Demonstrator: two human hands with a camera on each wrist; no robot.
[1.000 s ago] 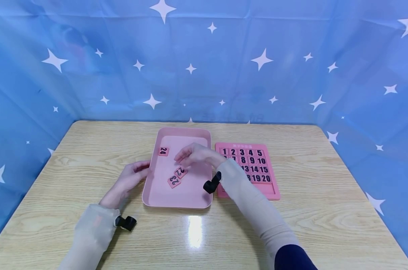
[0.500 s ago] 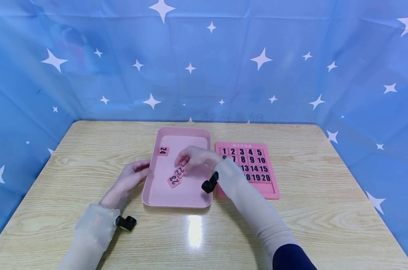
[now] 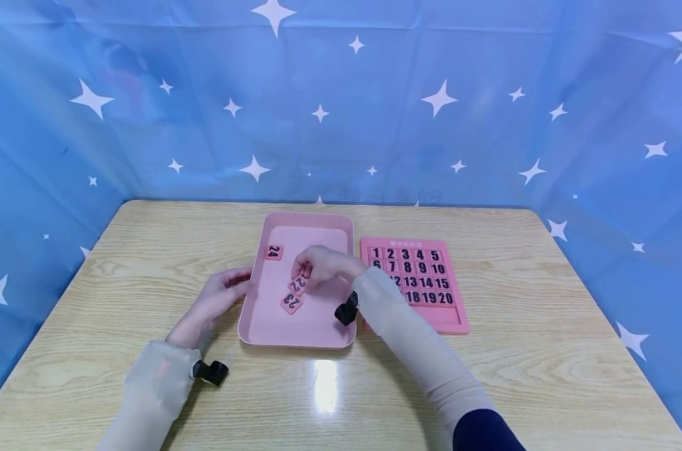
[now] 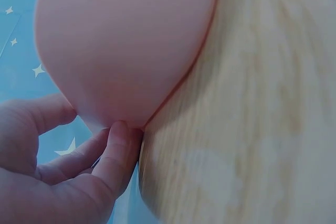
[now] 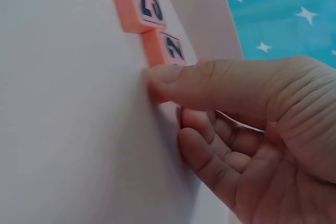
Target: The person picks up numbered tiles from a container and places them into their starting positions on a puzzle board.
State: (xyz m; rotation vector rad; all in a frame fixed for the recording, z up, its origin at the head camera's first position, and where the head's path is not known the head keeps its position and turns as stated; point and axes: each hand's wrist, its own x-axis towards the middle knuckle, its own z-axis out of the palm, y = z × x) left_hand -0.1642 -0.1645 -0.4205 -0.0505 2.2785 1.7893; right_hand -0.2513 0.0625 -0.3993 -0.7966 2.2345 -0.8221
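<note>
In the head view, my right hand (image 3: 325,266) reaches into a pink tray (image 3: 324,338), thumb and fingers pinching the number tile 22 (image 3: 297,285). The right wrist view shows the thumb (image 5: 210,80) across that tile's side, partly covering its number. Tile 23 (image 3: 291,303) lies flat on the tray floor, corner to corner with tile 22. Farther back, near the left wall, rests tile 24 (image 3: 273,252), turned sideways. My left hand (image 3: 219,297) touches the outside of the tray's left wall, fingertips against it near the rim.
Right of the tray lies a pink number puzzle board (image 3: 456,319) with rows of numbered tiles, partly hidden by my right forearm. Both stand on a wooden table (image 3: 543,313). A blue curtain (image 3: 341,125) with white stars surrounds its back and sides.
My right hand has come down onto tile 22 and its fingers have closed on it. Tile 22 has shifted slightly left. The left hand has stayed in place.
</note>
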